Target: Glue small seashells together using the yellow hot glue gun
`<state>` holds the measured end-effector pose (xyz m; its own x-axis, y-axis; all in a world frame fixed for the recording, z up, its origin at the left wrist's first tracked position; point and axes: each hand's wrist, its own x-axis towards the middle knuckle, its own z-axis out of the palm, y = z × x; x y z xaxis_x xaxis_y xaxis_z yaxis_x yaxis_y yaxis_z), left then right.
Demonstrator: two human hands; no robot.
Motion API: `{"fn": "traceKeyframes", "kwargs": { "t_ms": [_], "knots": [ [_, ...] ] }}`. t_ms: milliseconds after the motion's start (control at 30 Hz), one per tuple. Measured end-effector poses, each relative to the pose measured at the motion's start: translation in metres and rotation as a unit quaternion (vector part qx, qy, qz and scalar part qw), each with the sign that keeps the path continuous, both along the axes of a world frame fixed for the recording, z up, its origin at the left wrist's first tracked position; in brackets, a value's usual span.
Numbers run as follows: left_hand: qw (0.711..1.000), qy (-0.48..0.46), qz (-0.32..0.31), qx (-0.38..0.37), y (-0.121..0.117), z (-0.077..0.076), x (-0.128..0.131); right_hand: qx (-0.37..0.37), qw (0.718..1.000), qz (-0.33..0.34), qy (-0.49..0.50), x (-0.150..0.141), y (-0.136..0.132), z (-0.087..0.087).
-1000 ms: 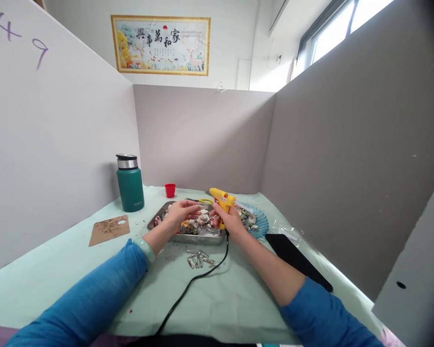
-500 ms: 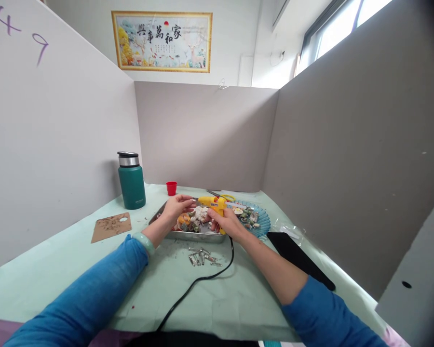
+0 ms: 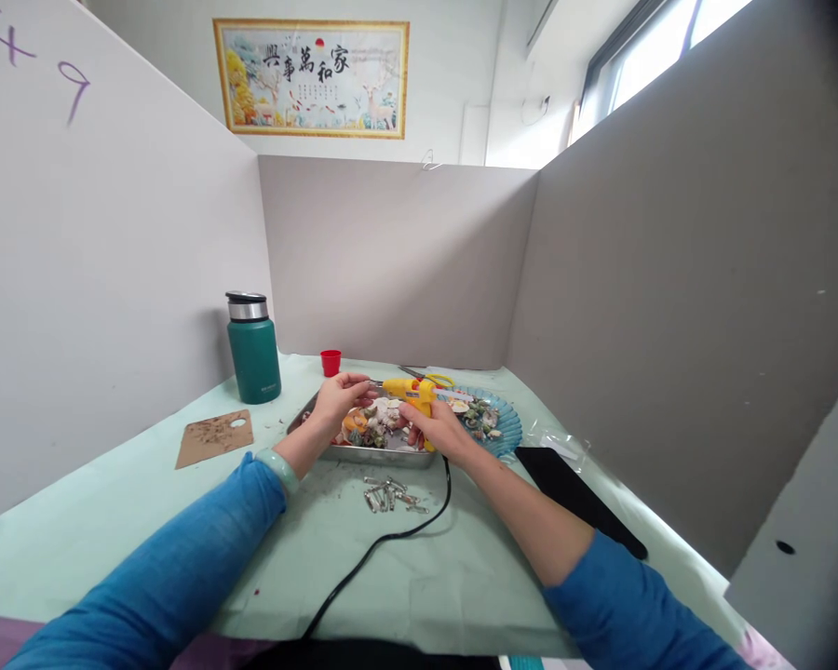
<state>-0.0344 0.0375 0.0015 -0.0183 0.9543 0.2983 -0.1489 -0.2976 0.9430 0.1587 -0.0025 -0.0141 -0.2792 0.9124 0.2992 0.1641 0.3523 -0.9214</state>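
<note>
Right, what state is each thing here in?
Hot-glue gun: in right hand, nozzle toward left hand
Left hand: pinched, contents unclear
Green bottle: upright, lid on
Red cup: upright
Metal tray: holding shells
Blue plate: holding mixed pieces
Scissors: lying flat
Metal clasps: loosely heaped
Cord: curved
Cardboard: flat

Two hands (image 3: 345,400) are in view, with two blue sleeves (image 3: 168,549) and one pale bangle (image 3: 279,467). One yellow glue gun (image 3: 409,391) has one black cord (image 3: 384,540). The table (image 3: 495,577) bears one metal tray (image 3: 381,459). Clockwise from that tray: one pair of scissors (image 3: 439,380) at 1 o'clock, one blue plate (image 3: 512,435) at 3, one long black piece (image 3: 579,502) at 4, one pile of metal pins (image 3: 389,495) at 6, roughly ten but overlapping, one brown card (image 3: 209,441) at 9, one green bottle (image 3: 255,363) at 10, one red cup (image 3: 331,364) at 11. Shells (image 3: 373,428) fill tray and plate, too jumbled to count. One framed picture (image 3: 314,79) hangs at 12.
</note>
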Motion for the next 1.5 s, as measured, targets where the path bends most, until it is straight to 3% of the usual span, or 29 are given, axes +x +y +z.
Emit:
{"fn": "traceKeyframes", "kwargs": {
  "t_ms": [1500],
  "knots": [
    [0.999, 0.014, 0.007, -0.028, -0.004, 0.003, 0.002, 0.020, 0.998, 0.012, -0.057, 0.004, 0.009, -0.009]
  ]
}}
